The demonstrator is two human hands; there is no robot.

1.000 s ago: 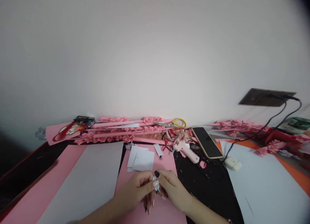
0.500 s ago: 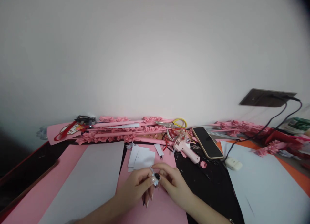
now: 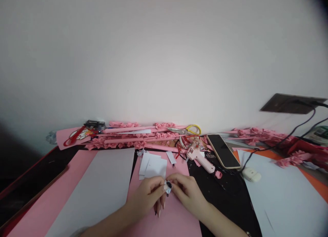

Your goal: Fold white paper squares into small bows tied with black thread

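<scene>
Paper scrap, small and white, sits pinched between my two hands just above the pink sheet, low where both thumbs can work it. My left hand and right hand close fingertips on it; I think it is being folded, though it is too small to tell. Cut white squares lie just beyond, the glue gun to the right.
</scene>
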